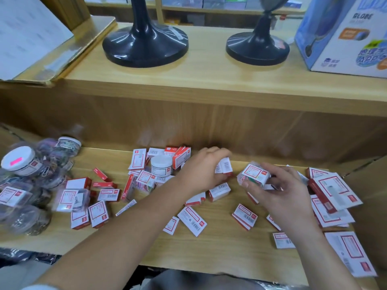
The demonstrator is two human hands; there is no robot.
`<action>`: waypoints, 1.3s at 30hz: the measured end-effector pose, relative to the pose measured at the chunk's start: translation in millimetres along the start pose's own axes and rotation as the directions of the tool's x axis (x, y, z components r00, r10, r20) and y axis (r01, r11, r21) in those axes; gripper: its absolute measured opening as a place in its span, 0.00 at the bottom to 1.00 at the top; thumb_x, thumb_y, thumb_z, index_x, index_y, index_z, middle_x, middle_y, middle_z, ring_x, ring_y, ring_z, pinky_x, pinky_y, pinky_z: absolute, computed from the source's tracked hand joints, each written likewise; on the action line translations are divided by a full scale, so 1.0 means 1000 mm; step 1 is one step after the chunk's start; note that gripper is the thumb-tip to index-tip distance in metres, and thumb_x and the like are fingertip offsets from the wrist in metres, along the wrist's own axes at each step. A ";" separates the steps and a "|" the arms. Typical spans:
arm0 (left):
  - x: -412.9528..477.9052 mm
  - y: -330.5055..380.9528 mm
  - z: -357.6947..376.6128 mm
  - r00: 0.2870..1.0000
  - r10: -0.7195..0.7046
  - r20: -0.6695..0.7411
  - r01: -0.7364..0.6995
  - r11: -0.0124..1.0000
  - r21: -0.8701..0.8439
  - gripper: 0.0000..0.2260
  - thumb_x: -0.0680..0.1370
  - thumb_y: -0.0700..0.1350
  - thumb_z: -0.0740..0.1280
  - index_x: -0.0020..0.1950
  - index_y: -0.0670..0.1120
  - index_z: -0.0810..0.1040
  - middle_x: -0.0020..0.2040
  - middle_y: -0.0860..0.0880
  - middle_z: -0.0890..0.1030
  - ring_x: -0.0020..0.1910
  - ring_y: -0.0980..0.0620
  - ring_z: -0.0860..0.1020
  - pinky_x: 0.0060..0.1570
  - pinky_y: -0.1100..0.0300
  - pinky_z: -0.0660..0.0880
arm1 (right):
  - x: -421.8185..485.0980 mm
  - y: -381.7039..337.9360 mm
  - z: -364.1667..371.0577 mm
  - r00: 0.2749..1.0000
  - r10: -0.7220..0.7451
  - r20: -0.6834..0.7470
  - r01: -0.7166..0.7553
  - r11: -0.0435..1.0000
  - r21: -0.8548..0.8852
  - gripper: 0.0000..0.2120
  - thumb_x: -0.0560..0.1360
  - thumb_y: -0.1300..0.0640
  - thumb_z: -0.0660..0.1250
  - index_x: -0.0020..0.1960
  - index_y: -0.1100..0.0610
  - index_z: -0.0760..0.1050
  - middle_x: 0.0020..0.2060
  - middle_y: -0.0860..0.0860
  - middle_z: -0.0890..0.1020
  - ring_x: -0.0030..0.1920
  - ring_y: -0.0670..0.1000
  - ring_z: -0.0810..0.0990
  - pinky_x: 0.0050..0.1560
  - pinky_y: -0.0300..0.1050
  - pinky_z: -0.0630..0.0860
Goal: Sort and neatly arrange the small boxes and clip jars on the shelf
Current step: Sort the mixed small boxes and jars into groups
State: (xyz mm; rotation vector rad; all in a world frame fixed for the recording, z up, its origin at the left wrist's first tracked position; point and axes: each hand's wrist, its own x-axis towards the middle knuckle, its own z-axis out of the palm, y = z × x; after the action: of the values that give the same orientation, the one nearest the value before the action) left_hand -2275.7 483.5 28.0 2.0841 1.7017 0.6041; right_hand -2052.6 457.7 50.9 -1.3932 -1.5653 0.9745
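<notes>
Right hand (278,186) pinches clear clip box (254,175); left hand (202,170) grips small box (224,165). Judged light, rigid; hold by sides.

Both arms in, forearms bare. Left forearm (125,227) runs diagonally from bottom left up to the right, pale sleeve (39,287) edge just visible at the bottom. Left hand (204,169) is palm down, knuckles up, fingers curled forward and gripping small boxes (224,166) at the fingertips. Right forearm (314,248) comes from bottom right, angled up-left. Right hand (280,187) is back-of-hand up, fingers bent and a bit spread, holding a clear box (254,175) at the fingertips on its left side. Hands are near each other, not touching; left sits slightly further forward than right.
</notes>
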 end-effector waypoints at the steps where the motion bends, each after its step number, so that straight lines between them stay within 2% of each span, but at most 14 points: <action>1: -0.006 0.003 -0.006 0.997 -0.012 -0.073 0.009 0.999 -0.032 0.24 0.74 0.53 0.75 0.69 0.55 0.74 0.63 0.56 0.78 0.61 0.51 0.75 0.58 0.48 0.76 | -0.001 -0.006 0.002 1.000 -0.008 -0.008 0.008 1.000 0.011 0.24 0.64 0.54 0.84 0.59 0.47 0.82 0.54 0.48 0.78 0.50 0.44 0.84 0.45 0.32 0.79; 3: -0.022 0.010 -0.022 0.976 -0.035 -0.213 0.010 0.993 -0.115 0.26 0.73 0.54 0.76 0.70 0.55 0.76 0.63 0.57 0.78 0.61 0.52 0.77 0.59 0.50 0.76 | -0.003 -0.021 0.008 0.999 -0.030 -0.034 0.031 0.999 0.042 0.25 0.64 0.55 0.84 0.59 0.47 0.83 0.53 0.48 0.77 0.49 0.46 0.84 0.46 0.43 0.83; 4: -0.032 0.014 -0.032 0.960 -0.056 -0.274 0.008 0.985 -0.174 0.26 0.72 0.54 0.76 0.69 0.55 0.76 0.62 0.57 0.78 0.61 0.53 0.77 0.58 0.51 0.76 | -0.004 -0.029 0.013 0.999 -0.041 -0.035 0.043 0.997 0.061 0.25 0.64 0.55 0.84 0.58 0.47 0.83 0.53 0.47 0.78 0.49 0.46 0.84 0.46 0.44 0.83; 7: -0.077 0.012 -0.058 0.907 -0.191 -0.376 0.056 0.938 -0.341 0.25 0.71 0.52 0.78 0.67 0.57 0.78 0.59 0.59 0.78 0.60 0.58 0.78 0.57 0.54 0.76 | -0.010 -0.055 0.036 0.993 -0.119 0.024 0.117 0.989 0.090 0.24 0.63 0.53 0.84 0.57 0.47 0.83 0.52 0.46 0.81 0.48 0.47 0.84 0.42 0.35 0.80; 13: -0.173 -0.045 -0.088 0.775 -0.422 -0.471 0.140 0.841 -0.523 0.25 0.71 0.43 0.78 0.65 0.60 0.79 0.58 0.58 0.78 0.60 0.53 0.80 0.58 0.47 0.78 | -0.026 -0.094 0.115 0.941 -0.218 0.260 0.179 0.970 0.167 0.20 0.62 0.48 0.80 0.54 0.47 0.84 0.49 0.45 0.84 0.48 0.49 0.84 0.46 0.45 0.82; 16: -0.203 -0.079 -0.111 0.683 -0.514 -0.518 0.201 0.815 -0.544 0.25 0.69 0.42 0.77 0.63 0.60 0.78 0.57 0.57 0.78 0.57 0.52 0.80 0.57 0.46 0.78 | -0.029 -0.108 0.155 0.913 -0.190 0.361 0.147 0.979 0.142 0.17 0.63 0.49 0.81 0.52 0.44 0.85 0.47 0.43 0.84 0.47 0.48 0.83 0.48 0.45 0.80; 19: -0.209 -0.110 -0.136 0.651 -0.561 -0.512 0.251 0.795 -0.552 0.22 0.70 0.43 0.78 0.61 0.56 0.79 0.56 0.54 0.79 0.55 0.54 0.80 0.58 0.47 0.78 | -0.027 -0.121 0.189 0.883 -0.190 0.430 0.157 0.981 0.111 0.16 0.64 0.51 0.82 0.51 0.44 0.85 0.48 0.40 0.83 0.47 0.48 0.83 0.49 0.42 0.80; 23: -0.188 -0.152 -0.156 0.665 -0.597 -0.450 0.300 0.764 -0.571 0.20 0.67 0.51 0.78 0.56 0.60 0.77 0.54 0.52 0.80 0.53 0.50 0.81 0.56 0.44 0.79 | -0.019 -0.130 0.224 0.874 -0.210 0.438 0.188 0.978 0.093 0.17 0.61 0.49 0.83 0.49 0.44 0.85 0.47 0.38 0.83 0.42 0.47 0.83 0.45 0.35 0.77; 25: -0.176 -0.172 -0.154 0.686 -0.584 -0.434 0.325 0.780 -0.535 0.21 0.67 0.51 0.79 0.57 0.62 0.77 0.56 0.53 0.80 0.55 0.53 0.80 0.60 0.48 0.78 | -0.013 -0.130 0.235 0.877 -0.202 0.435 0.197 0.979 0.059 0.16 0.63 0.51 0.84 0.48 0.43 0.85 0.46 0.39 0.82 0.41 0.46 0.83 0.43 0.33 0.76; 28: -0.158 -0.194 -0.149 0.711 -0.561 -0.424 0.357 0.807 -0.470 0.22 0.70 0.47 0.79 0.61 0.59 0.78 0.57 0.53 0.79 0.57 0.54 0.78 0.64 0.53 0.74 | -0.002 -0.130 0.248 0.889 -0.194 0.414 0.220 0.976 -0.015 0.15 0.64 0.49 0.83 0.48 0.42 0.84 0.45 0.42 0.82 0.46 0.40 0.82 0.45 0.32 0.76; 31: -0.146 -0.208 -0.148 0.677 -0.601 -0.424 0.428 0.791 -0.437 0.22 0.72 0.46 0.79 0.65 0.52 0.80 0.59 0.51 0.79 0.59 0.52 0.78 0.64 0.60 0.72 | 0.010 -0.130 0.260 0.891 -0.215 0.400 0.297 0.942 -0.155 0.15 0.64 0.40 0.80 0.49 0.39 0.83 0.46 0.38 0.81 0.50 0.39 0.80 0.49 0.39 0.76; 33: -0.143 -0.217 -0.149 0.663 -0.626 -0.411 0.459 0.773 -0.438 0.22 0.72 0.46 0.78 0.65 0.50 0.80 0.59 0.49 0.80 0.59 0.50 0.79 0.63 0.59 0.73 | 0.016 -0.129 0.270 0.894 -0.193 0.405 0.317 0.910 -0.266 0.18 0.65 0.35 0.77 0.52 0.41 0.83 0.47 0.37 0.79 0.52 0.40 0.78 0.50 0.43 0.76; 36: -0.144 -0.221 -0.152 0.696 -0.620 -0.361 0.507 0.781 -0.365 0.23 0.73 0.43 0.77 0.68 0.47 0.79 0.62 0.46 0.78 0.62 0.47 0.77 0.65 0.64 0.69 | 0.022 -0.122 0.288 0.890 -0.204 0.407 0.375 0.836 -0.402 0.21 0.68 0.32 0.73 0.55 0.42 0.82 0.48 0.41 0.80 0.53 0.46 0.78 0.50 0.46 0.77; 39: -0.148 -0.212 -0.160 0.741 -0.604 -0.293 0.530 0.794 -0.296 0.26 0.76 0.38 0.72 0.74 0.44 0.73 0.74 0.44 0.71 0.73 0.46 0.70 0.68 0.70 0.58 | 0.024 -0.106 0.308 0.857 -0.248 0.452 0.474 0.723 -0.503 0.23 0.71 0.31 0.69 0.60 0.42 0.81 0.50 0.45 0.82 0.54 0.51 0.79 0.51 0.49 0.77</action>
State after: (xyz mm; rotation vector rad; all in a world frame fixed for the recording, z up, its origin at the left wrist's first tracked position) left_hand -2562.3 382.7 33.2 1.2413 2.2484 0.9527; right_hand -2378.6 461.7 34.6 -1.2504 -2.4807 0.5000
